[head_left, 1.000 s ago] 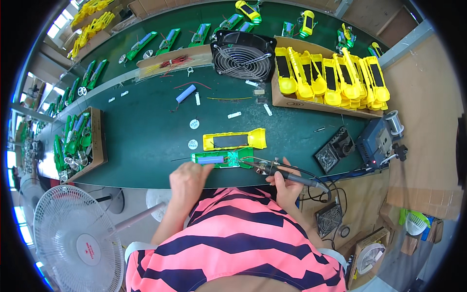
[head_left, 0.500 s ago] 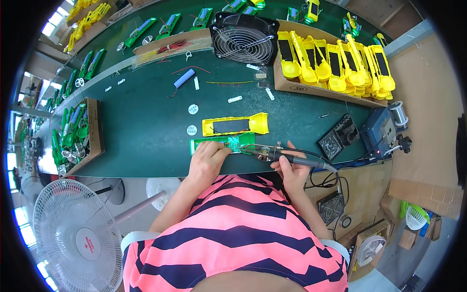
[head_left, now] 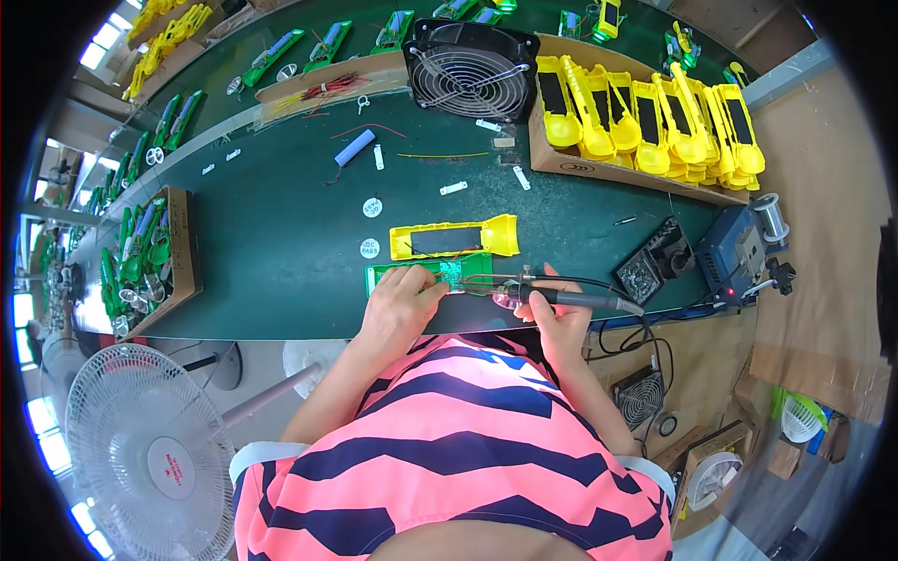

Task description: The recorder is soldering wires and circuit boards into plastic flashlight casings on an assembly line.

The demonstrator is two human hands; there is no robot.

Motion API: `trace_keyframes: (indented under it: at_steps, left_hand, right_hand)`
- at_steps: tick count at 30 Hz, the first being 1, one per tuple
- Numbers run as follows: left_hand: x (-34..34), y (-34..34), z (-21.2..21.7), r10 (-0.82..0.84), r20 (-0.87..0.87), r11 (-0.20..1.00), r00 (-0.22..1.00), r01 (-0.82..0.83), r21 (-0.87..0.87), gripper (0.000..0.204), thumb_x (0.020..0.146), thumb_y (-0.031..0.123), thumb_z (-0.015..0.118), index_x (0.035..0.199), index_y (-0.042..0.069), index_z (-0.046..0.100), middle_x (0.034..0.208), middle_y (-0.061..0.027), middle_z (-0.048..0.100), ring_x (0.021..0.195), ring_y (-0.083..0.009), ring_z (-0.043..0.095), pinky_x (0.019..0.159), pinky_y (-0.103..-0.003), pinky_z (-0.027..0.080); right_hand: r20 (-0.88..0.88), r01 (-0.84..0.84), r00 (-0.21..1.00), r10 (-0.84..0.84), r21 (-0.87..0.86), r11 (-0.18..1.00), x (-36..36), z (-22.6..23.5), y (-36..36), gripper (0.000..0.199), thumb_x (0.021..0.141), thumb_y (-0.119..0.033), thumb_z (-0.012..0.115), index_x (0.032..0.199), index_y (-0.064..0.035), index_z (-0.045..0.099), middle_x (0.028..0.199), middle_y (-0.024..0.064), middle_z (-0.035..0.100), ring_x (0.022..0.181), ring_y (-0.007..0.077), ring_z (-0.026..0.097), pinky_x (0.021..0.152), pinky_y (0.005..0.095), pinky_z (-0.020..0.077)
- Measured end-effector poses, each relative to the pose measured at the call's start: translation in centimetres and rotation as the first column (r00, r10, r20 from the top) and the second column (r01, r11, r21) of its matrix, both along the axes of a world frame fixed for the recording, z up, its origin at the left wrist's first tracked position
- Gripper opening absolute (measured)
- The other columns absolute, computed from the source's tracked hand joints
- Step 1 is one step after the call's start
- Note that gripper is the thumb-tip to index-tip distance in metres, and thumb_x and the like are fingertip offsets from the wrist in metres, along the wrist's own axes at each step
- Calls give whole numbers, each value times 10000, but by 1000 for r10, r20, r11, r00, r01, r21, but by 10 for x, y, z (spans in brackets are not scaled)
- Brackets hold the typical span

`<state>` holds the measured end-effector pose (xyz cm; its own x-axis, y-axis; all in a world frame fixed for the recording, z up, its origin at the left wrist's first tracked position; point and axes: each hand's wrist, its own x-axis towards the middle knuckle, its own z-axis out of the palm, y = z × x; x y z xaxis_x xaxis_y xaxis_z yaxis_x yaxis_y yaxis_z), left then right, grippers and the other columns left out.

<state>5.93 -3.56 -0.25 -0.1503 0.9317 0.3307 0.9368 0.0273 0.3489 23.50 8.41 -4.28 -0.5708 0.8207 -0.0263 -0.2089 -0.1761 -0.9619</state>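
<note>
Left hand (head_left: 404, 297) pinched over the green shell (head_left: 479, 265), grasping what I cannot tell; right hand (head_left: 559, 315) grasping the iron (head_left: 587, 300), tip near the board (head_left: 451, 270); board inside that shell, on the surface (head_left: 271, 262); yellow shell (head_left: 501, 236) just beyond; black fan (head_left: 470, 82) farther off.

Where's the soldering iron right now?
In the head view, the soldering iron is right of centre, in the right hand, pointing left toward the open green casing, near the yellow shell.
</note>
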Motion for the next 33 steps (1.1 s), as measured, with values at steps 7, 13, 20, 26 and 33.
trace_keyframes:
  at_steps: [7,13,20,26,33]
  left_hand:
    - [0,0,0,-14,-13,1000,1000,14,3,174,629,30,614,803,40,609,727,-57,478,685,-210,508,616,-328,413]
    - [0,1,-1,4,-8,1000,1000,-4,-11,165,638,15,631,799,53,622,725,-60,498,679,-216,521,594,-335,421]
    - [1,3,1,3,-19,1000,1000,-4,-12,155,637,14,624,787,52,608,720,-62,486,681,-219,514,599,-333,416]
    - [1,7,3,22,-31,998,999,-24,-56,153,634,7,614,780,49,602,729,-67,484,696,-225,515,620,-341,411]
    - [1,10,11,35,85,999,996,-36,6,151,657,53,611,808,59,619,841,-81,511,802,-241,500,703,-344,384]
  right_hand:
    - [23,-11,1000,10,18,1000,-3,0,0,202,789,-24,582,953,50,490,719,103,618,585,124,608,559,201,484]
    - [25,-17,1000,18,-3,1000,-2,-2,1,173,798,-15,547,943,63,491,729,133,612,564,141,598,595,246,492]
    - [4,-6,1000,6,-19,1000,0,0,5,133,804,-42,545,897,45,506,594,120,593,496,121,546,724,272,465]
    - [-82,71,994,-69,15,997,5,-2,13,162,810,-17,552,950,40,495,713,119,611,587,146,615,506,200,467]
    - [-55,159,986,-159,-13,987,19,-9,11,214,805,-1,542,995,63,467,764,133,604,600,151,614,508,204,468]
